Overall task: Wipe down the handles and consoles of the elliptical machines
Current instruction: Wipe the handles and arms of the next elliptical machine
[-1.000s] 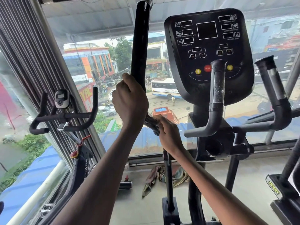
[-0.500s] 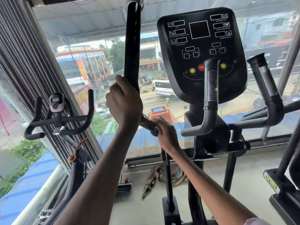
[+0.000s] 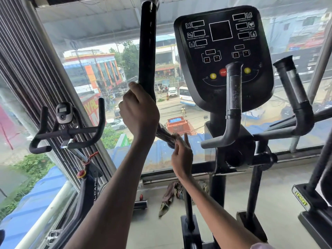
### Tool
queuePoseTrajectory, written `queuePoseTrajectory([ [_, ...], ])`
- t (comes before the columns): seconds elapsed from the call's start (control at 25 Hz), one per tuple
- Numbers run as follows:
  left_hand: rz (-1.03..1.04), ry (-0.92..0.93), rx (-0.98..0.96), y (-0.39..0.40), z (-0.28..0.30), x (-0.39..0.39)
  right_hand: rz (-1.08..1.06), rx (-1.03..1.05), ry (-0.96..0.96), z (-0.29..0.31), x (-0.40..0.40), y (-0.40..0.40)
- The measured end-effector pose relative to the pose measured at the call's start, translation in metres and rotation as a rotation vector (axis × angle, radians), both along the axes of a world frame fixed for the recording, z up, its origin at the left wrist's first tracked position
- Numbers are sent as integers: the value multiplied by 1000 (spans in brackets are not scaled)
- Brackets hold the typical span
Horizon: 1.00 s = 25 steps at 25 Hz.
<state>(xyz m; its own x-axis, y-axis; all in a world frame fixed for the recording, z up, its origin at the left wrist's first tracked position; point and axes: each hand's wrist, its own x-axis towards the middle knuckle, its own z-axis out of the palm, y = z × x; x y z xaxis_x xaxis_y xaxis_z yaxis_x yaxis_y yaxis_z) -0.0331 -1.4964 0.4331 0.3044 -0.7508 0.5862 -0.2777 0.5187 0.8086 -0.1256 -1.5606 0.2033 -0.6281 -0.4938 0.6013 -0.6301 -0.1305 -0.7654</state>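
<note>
left hand (image 3: 139, 112) clamped around tall black handle (image 3: 147, 45), right hand (image 3: 181, 153) fingers loose, touching rag (image 3: 173, 137) below

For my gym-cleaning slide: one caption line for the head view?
Left hand grips the elliptical's handle; right hand, fingers loosened, touches a cloth just below, beside the console.
</note>
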Motion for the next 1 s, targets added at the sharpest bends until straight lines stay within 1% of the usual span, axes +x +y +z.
queuePoseTrajectory([
  [0.08,-4,5,1,0,0,1,-25,-73,14,-11,19,9],
  [0.16,-5,14,13,0,0,1,-66,-43,68,-27,20,8],
  [0.2,1,9,19,1,1,1,-85,-4,59,-31,14,3],
  [0.28,10,9,20,2,2,1,-104,52,-32,-28,8,-6],
  [0.36,21,12,14,1,2,0,-114,-14,-126,-13,18,-9],
  [0.44,10,11,-4,-3,0,0,-118,-133,-115,-7,39,0],
  [0.52,-9,4,-44,-6,-1,0,-123,-173,-64,-16,50,8],
  [0.6,-14,-2,-43,-4,-1,0,-150,-109,-74,-23,40,-1],
  [0.68,-30,18,-16,-1,0,0,-172,-38,-152,-19,30,-14],
  [0.72,-30,29,4,0,1,0,-182,-52,-189,-12,29,-19],
  [0.8,-18,44,18,2,2,1,-182,-150,-217,7,39,-13],
  [0.92,-19,56,2,1,1,0,-125,-295,-138,11,60,16],
  [1.0,-28,63,-9,1,1,0,-107,-292,-89,0,55,19],
])
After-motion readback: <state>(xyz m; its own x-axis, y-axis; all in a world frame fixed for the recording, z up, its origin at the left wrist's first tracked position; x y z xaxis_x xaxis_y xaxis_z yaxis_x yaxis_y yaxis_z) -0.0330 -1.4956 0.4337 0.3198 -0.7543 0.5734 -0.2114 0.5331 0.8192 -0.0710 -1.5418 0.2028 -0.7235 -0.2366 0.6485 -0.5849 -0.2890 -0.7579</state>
